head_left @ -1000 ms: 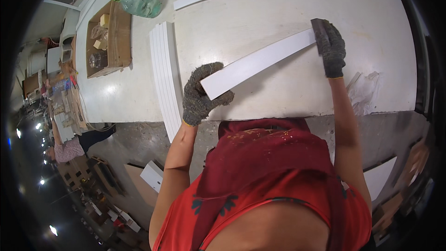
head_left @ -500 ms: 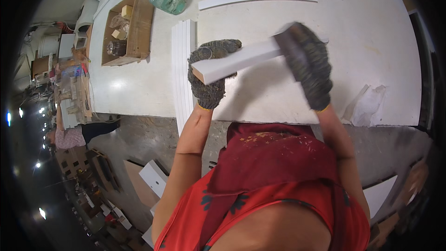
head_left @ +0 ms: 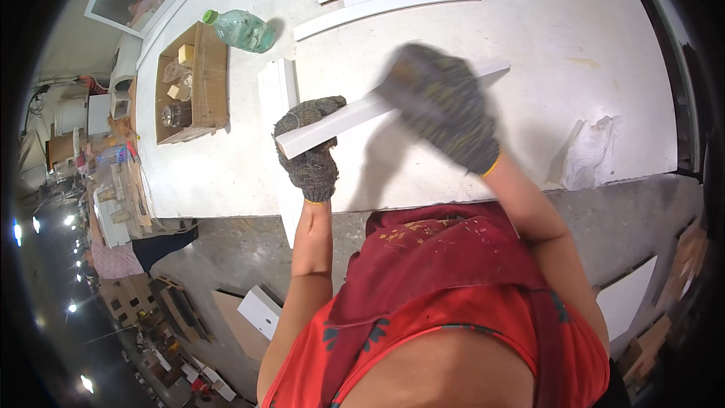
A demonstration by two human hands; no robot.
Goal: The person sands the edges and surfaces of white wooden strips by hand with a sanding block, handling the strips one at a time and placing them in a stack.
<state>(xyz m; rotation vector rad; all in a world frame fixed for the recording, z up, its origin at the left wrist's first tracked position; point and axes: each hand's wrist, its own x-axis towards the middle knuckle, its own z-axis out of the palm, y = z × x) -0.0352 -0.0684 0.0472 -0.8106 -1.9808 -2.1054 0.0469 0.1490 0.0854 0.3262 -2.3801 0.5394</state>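
Note:
A long white strip (head_left: 325, 130) of board lies slantwise, its near-left end raised in my gloved left hand (head_left: 308, 172), which is closed around it. Farther along the strip, my right hand (head_left: 451, 113), also in a dark knitted glove, presses a brown flat piece (head_left: 399, 79) against it. That piece is smeared by motion and may be sandpaper. Beyond the right hand the strip's far end shows again, close to the tabletop. Below and beside the left hand, more white strips (head_left: 276, 85) run toward the near edge of the table and stick out past it.
Several white strips (head_left: 393, 9) lie at the back of the white table (head_left: 604, 91). A green-capped plastic bottle (head_left: 245, 30) and a cardboard box (head_left: 211, 83) of small items stand on the left. Crumpled white plastic (head_left: 589, 155) lies at the right front edge. Another person (head_left: 117, 258) is far left.
My right hand has swept left along the strip with the brown piece, toward my left hand. The view has shifted slightly, and the left hand keeps its grip.

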